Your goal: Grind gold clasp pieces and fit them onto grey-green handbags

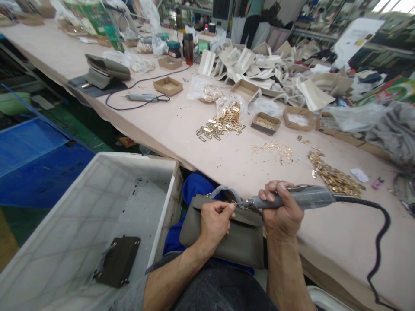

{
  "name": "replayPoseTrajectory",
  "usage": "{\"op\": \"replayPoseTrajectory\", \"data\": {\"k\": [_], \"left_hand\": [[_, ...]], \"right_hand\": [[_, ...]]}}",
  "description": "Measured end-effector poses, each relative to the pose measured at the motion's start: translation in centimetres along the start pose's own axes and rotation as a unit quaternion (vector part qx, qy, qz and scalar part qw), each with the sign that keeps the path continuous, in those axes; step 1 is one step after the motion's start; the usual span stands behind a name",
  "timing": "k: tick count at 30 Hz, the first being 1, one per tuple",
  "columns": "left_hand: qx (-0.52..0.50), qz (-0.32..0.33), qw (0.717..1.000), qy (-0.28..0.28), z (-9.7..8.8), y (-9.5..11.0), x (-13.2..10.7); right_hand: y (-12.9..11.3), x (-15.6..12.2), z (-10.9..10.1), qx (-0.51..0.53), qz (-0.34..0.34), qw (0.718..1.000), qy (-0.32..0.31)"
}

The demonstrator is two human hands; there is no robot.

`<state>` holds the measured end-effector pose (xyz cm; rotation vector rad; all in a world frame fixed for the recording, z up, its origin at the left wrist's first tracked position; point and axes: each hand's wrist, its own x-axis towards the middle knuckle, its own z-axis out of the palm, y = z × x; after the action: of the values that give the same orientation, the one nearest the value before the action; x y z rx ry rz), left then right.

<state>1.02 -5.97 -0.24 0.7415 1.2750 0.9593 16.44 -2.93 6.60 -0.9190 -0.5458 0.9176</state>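
A grey-green handbag (240, 248) lies across my lap, its handle (223, 190) wrapped in clear plastic. My right hand (282, 207) is wrapped round a grey electric screwdriver (308, 197), held sideways with its tip pointing left at the bag's top edge. Close to that tip, my left hand (215, 222) pinches a small gold-coloured metal piece (234, 203) by the handle's base. Fingers partly cover the piece, so its exact shape is hard to make out. From the tool's rear a black cord (382, 211) runs down the right side.
Left of me stands a white bin (171, 190) with a dark bag (119, 261) inside. On the table (181, 125) are gold buckles (223, 123), a pile of gold hardware (333, 175), small cardboard trays (168, 86), another electric screwdriver (142, 97) and heaped pale bag parts (253, 65). A person (253, 19) stands behind.
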Motion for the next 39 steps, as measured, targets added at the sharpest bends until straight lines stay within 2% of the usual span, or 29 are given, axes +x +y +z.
{"op": "replayPoseTrajectory", "data": {"k": [6, 20, 30, 39], "left_hand": [[0.014, -0.007, 1.000, 0.012, 0.0, -0.4, 0.2], [0.006, -0.009, 1.000, 0.001, -0.1, -0.7, 0.3], [0.059, 0.016, 0.998, 0.033, 0.3, 0.9, 0.0], [0.056, 0.006, 0.998, 0.041, 0.6, 1.1, -0.1]], "right_hand": [[-0.1, 0.0, 0.2, -0.010, -0.006, 1.000, 0.005], [-0.2, 0.0, 0.2, -0.006, -0.003, 1.000, 0.010], [-0.2, 0.1, 0.1, -0.018, -0.001, 1.000, 0.015], [-0.2, 0.1, 0.1, -0.017, 0.000, 1.000, 0.016]]}}
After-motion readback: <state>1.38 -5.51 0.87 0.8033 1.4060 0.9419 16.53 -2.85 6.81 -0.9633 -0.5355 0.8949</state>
